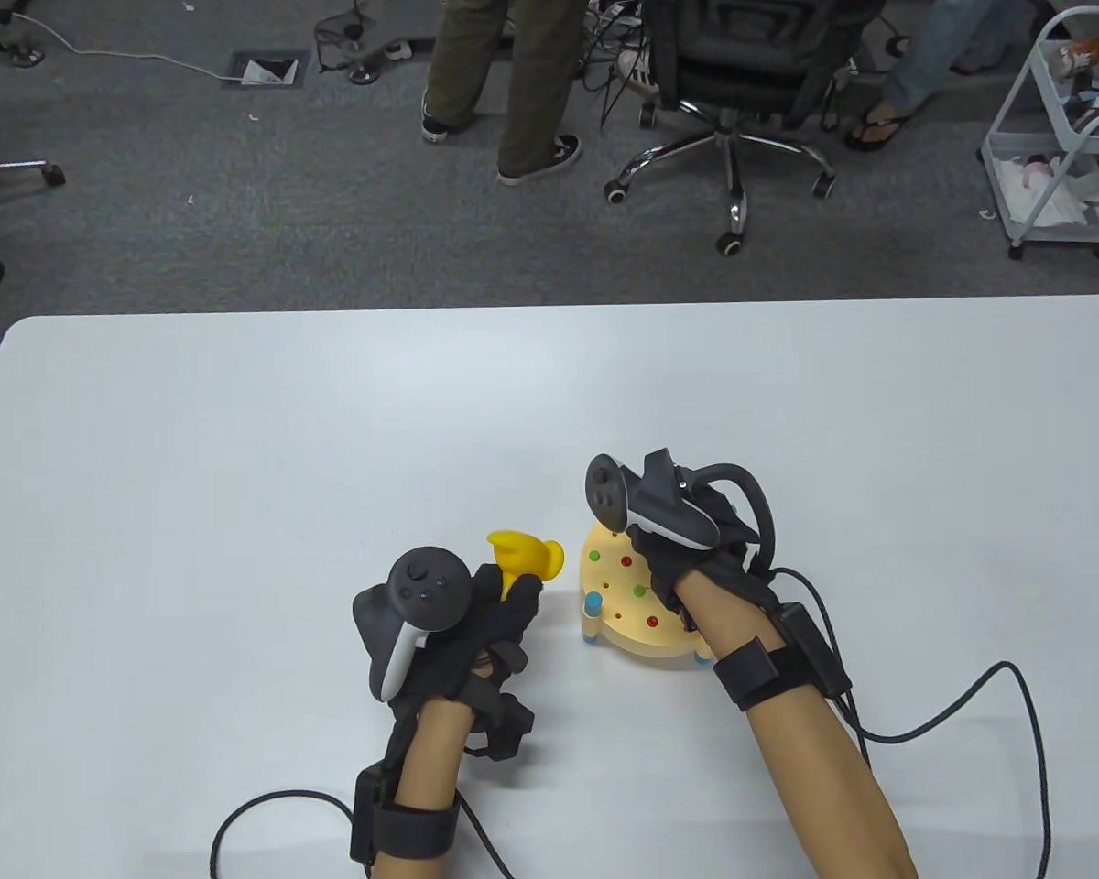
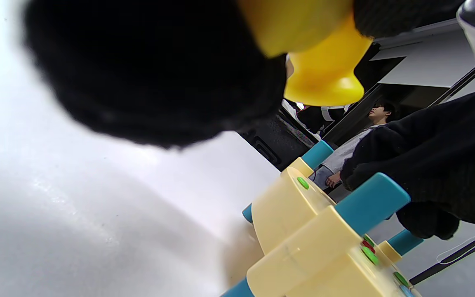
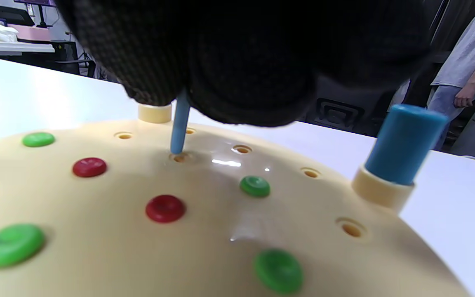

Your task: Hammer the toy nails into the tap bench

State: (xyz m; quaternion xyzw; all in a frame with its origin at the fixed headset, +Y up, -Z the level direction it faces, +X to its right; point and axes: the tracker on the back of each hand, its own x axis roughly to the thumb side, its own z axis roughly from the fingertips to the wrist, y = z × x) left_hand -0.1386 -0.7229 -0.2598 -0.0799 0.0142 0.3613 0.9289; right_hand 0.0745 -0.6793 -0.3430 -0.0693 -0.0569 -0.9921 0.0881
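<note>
Black knit sensor gloves cover the left hand [image 1: 485,632] and right hand [image 1: 696,549], each topped by a grey-and-white tracker; bare forearms wear black wrist straps, apparently carrying small boxes, trailing black cables.

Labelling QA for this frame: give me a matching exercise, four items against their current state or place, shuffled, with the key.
Column 1
1. yellow plastic toy hammer
2. thin blue toy nail
3. cream round plastic tap bench
4. red round nail heads

Column 2
A. stands on the white table
B. sit flush in the bench top
C. held in the left hand
D. pinched by the right hand, tip at a hole

Pairs: 1-C, 2-D, 3-A, 4-B
</note>
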